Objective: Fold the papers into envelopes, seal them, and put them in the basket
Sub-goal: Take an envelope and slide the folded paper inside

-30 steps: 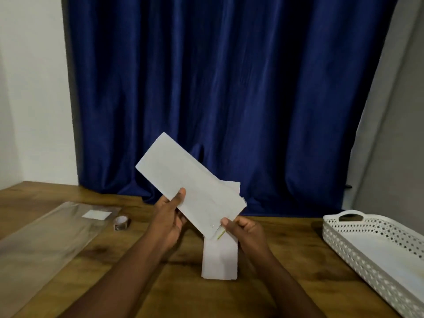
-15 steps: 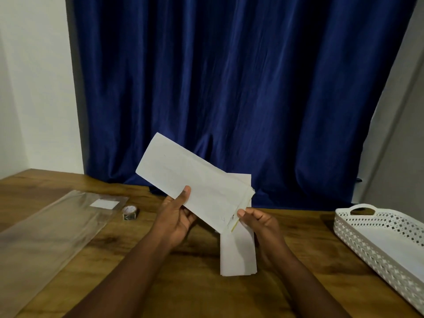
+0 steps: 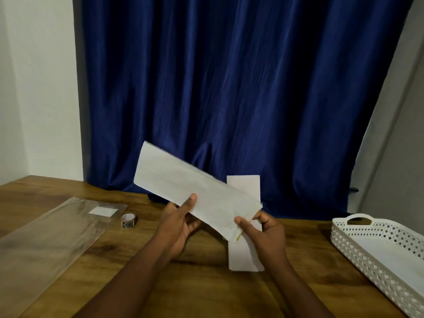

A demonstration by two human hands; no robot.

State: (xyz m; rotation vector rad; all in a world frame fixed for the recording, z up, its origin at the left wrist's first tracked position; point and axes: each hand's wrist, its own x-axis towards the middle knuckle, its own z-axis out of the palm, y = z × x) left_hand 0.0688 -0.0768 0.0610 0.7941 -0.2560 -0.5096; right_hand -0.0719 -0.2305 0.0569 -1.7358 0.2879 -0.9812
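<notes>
Fingers [image 3: 191,199] of both hands pinch a folded paper [image 3: 195,191], lifted at frame centre over the stack of papers [image 3: 244,255] on the surface [image 3: 202,283]. Sealing seems unfinished; the basket [image 3: 358,246], lower right, appears to hold nothing yet.

I can read no writing anywhere: the folded paper [image 3: 195,191] I hold looks blank, and the white label [image 3: 103,211] on the plastic sleeve [image 3: 46,237] shows nothing legible.
</notes>
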